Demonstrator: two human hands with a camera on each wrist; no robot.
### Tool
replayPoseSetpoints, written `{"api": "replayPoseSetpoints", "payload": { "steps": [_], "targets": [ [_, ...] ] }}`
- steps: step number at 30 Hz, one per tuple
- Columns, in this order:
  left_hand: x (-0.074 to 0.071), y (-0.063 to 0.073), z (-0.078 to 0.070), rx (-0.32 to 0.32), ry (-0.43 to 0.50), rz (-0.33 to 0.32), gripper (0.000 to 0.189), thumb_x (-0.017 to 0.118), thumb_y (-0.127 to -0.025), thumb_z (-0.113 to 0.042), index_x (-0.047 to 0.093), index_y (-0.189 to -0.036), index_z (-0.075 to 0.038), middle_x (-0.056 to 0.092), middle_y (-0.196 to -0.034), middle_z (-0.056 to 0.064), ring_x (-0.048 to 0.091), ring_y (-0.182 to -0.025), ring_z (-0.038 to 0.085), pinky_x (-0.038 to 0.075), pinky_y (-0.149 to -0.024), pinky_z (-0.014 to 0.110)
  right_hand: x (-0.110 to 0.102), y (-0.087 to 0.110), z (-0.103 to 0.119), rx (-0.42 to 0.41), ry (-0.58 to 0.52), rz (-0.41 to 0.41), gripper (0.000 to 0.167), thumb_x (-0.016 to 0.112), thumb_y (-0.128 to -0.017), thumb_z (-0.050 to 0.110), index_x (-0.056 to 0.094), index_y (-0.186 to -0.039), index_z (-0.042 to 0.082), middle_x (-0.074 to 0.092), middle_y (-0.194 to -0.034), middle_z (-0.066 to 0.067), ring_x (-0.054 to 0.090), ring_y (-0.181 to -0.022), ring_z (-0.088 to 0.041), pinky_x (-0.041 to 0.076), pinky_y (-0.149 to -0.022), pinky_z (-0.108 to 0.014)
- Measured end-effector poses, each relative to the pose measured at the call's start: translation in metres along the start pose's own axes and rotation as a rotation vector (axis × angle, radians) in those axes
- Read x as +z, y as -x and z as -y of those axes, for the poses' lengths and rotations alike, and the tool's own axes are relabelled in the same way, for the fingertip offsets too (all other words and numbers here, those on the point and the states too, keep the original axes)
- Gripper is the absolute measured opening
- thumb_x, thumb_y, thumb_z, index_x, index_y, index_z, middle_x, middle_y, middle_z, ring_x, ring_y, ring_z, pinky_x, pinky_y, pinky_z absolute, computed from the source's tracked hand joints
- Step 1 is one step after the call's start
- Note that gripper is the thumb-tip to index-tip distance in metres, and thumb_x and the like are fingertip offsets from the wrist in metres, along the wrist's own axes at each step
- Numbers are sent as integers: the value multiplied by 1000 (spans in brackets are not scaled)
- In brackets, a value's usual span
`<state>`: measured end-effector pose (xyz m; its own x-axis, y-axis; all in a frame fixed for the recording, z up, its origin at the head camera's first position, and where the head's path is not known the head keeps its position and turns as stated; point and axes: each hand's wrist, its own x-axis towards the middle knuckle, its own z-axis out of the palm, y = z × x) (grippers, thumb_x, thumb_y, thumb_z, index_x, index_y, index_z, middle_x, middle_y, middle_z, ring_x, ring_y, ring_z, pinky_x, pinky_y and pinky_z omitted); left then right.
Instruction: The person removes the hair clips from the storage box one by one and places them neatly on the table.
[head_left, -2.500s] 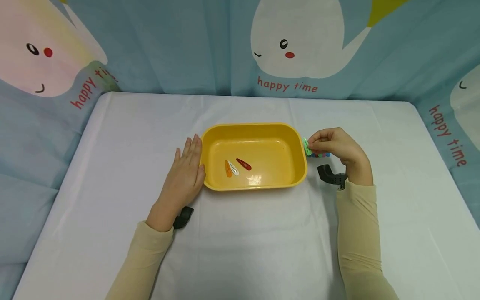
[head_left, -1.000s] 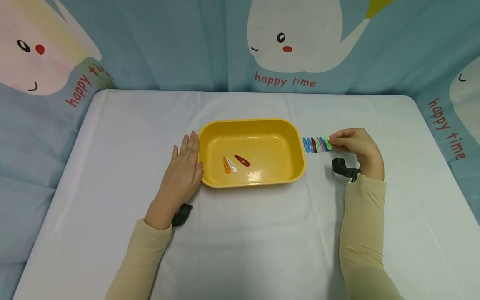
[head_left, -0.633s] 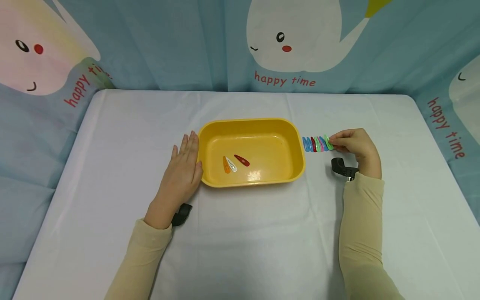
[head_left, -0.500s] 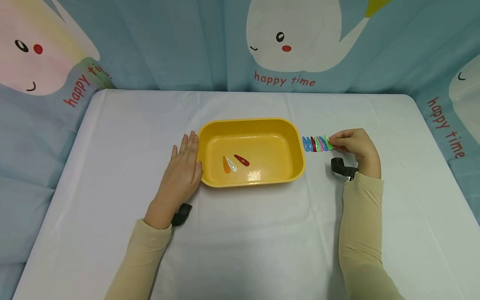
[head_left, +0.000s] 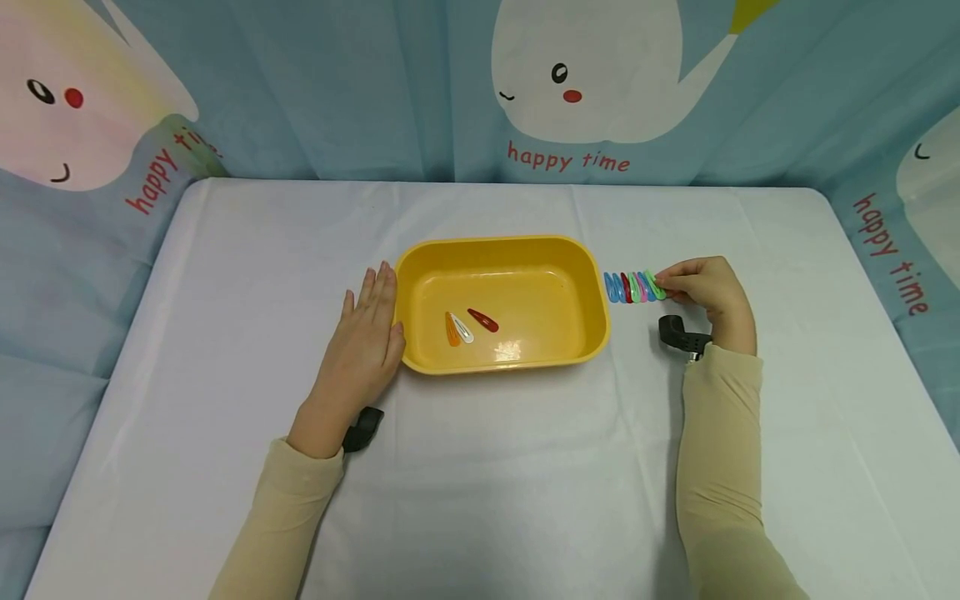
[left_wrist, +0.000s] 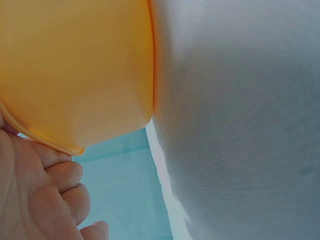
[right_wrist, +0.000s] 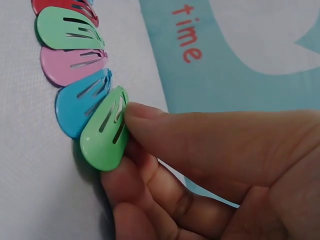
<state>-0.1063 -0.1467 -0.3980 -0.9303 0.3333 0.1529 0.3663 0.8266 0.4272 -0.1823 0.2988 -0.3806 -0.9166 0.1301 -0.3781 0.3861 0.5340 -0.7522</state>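
My right hand (head_left: 708, 292) pinches a green snap hair clip (right_wrist: 102, 140) between thumb and fingers, at the right end of a row of clips. In the right wrist view that clip partly overlaps a blue hair clip (right_wrist: 72, 110). Beyond it lie a pink clip (right_wrist: 62, 65), another green clip (right_wrist: 55, 30) and a red clip (right_wrist: 55, 4). My left hand (head_left: 352, 358) rests with straight fingers against the left side of a yellow tray (head_left: 540, 321). Inside the tray are an orange clip (head_left: 452, 330), a white clip (head_left: 465, 330) and a dark red clip (head_left: 483, 321).
A white cloth (head_left: 510, 475) covers the table. The row's left end, with blue clips (head_left: 611, 287), lies close to the tray's right rim. Blue curtains (head_left: 375, 92) with printed whales hang behind the table and at its sides.
Since the earliest frame, my right hand has moved right with the green clip, from the tray's rim to the row's end. The clip has since come down slightly. My left hand stays put.
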Motion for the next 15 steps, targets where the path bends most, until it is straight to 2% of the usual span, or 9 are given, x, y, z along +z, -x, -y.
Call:
{"api": "replayPoseSetpoints", "payload": {
  "steps": [15],
  "targets": [
    [0, 0, 0, -5, -6, 2, 59, 32, -99, -18, 11, -149, 4, 11, -155, 16, 7, -143, 28, 7, -113, 51, 0, 0, 1, 2, 45, -19, 14, 66, -87, 13, 74, -89, 1, 61, -65, 14, 53, -61, -5, 46, -57, -19]
  ]
}}
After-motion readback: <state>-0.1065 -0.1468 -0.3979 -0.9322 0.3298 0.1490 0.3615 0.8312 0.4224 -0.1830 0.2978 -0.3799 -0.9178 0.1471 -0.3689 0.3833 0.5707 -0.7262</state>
